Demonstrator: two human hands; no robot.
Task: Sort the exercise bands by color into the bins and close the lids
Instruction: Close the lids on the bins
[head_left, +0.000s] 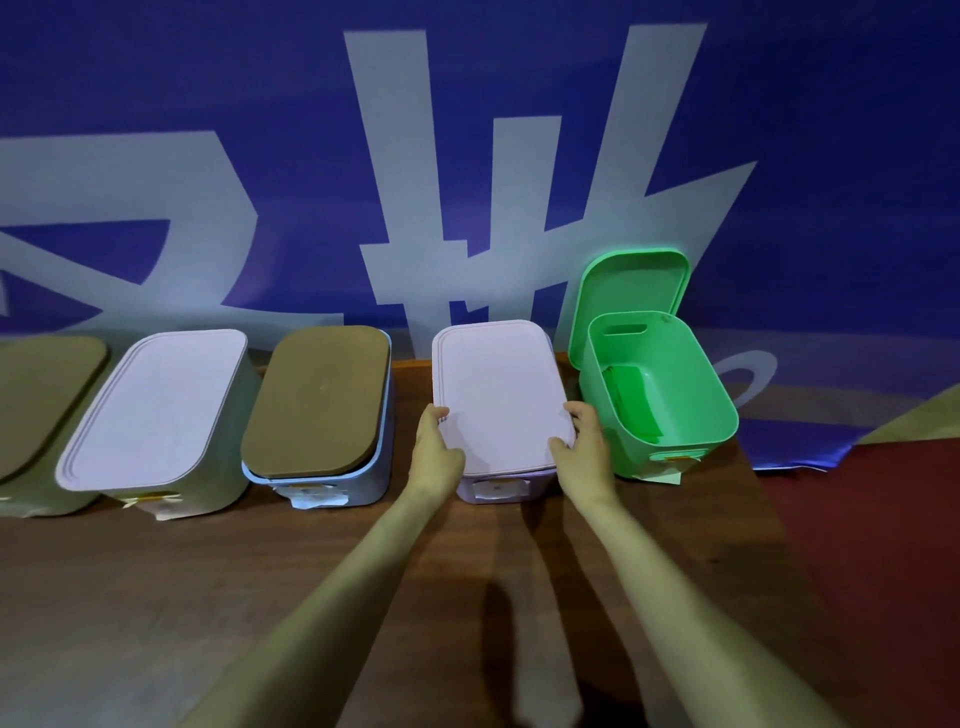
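A pale pink lid lies on top of a pink bin at the centre of the row. My left hand holds the lid's near left edge and my right hand holds its near right corner. To the right stands an open green bin with a green band inside. Its green lid leans upright behind it against the wall.
Left of the pink bin are a blue bin with a brown lid, an olive bin with a pale pink lid and another brown-lidded bin at the edge. All stand on a wooden table against a blue banner.
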